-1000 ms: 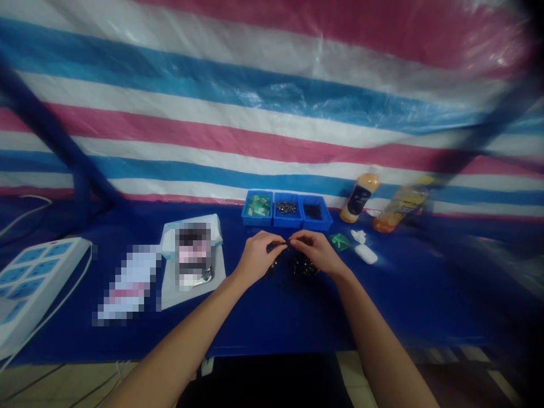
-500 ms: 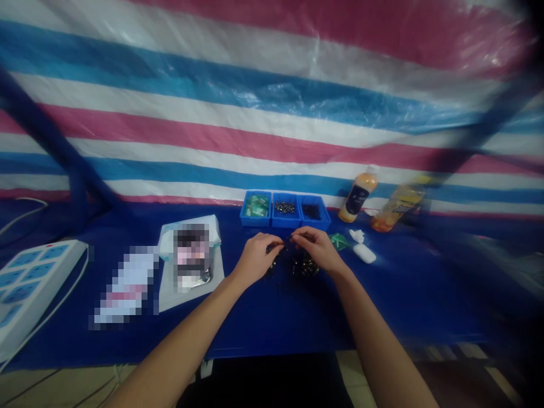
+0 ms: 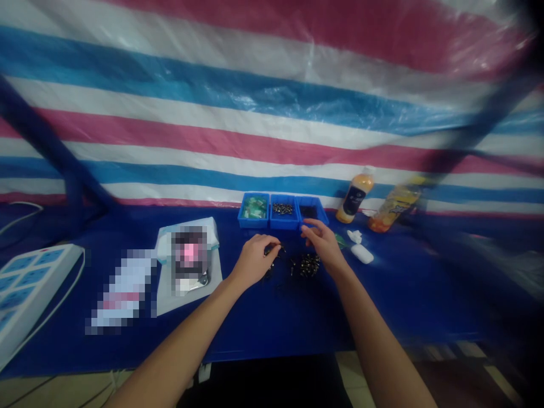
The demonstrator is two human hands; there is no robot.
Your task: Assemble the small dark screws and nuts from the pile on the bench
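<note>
The right hand (image 3: pixel 323 246) has parted from the left and lifted, fingers open, toward a small blue plastic bin (image 3: pixel 313 221) at centre top — the left hand (image 3: pixel 255 262) stays closed on a tiny dark metal fitting (image 3: pixel 272 249), more dark metal fittings (image 3: pixel 309 265) lying loose just right of it on the blue table cover (image 3: pixel 395 294).

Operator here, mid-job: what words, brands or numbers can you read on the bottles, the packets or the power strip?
Bottle of orange liquid: dark label, too small and blurred to read.
Yellow bottle: label too blurred to read.
Packet nearest the hands: pixelated, unreadable.
Packet left of it: pixelated, unreadable.
Power strip: no text can be made out.
No text is legible in this view.
</note>
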